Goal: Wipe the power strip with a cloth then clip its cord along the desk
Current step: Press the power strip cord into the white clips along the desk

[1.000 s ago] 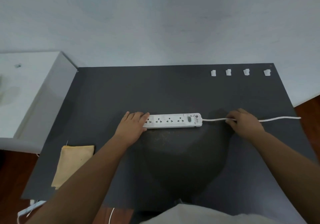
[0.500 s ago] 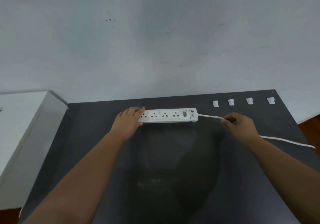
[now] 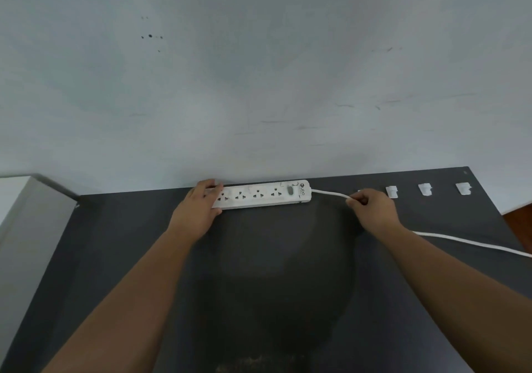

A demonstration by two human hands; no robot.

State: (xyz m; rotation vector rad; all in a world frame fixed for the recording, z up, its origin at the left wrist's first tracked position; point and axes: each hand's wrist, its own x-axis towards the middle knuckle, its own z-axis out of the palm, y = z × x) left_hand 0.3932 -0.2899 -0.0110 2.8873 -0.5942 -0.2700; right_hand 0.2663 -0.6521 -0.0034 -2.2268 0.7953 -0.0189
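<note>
1. Head view: the white power strip [image 3: 262, 194] lies flat along the far edge of the dark desk [image 3: 121, 257], just above the middle of the frame, close against the pale wall [image 3: 259, 70].
2. The left hand [image 3: 198, 208] rests on the strip's left end, fingers spread over the top and pressing it down; it covers the end rather than closing round it.
3. The right hand [image 3: 372, 208] pinches the white cord [image 3: 328, 193] a short way from the strip's right end, fingers clenched on it.
4. Beyond the right hand the cord runs on across the desk to the right edge of the frame.
5. Three white cable clips [image 3: 426, 189] sit in a row along the far edge at the right; a fourth is mostly hidden behind the right hand.
6. A white cabinet [image 3: 17, 217] stands at the left edge.
</note>
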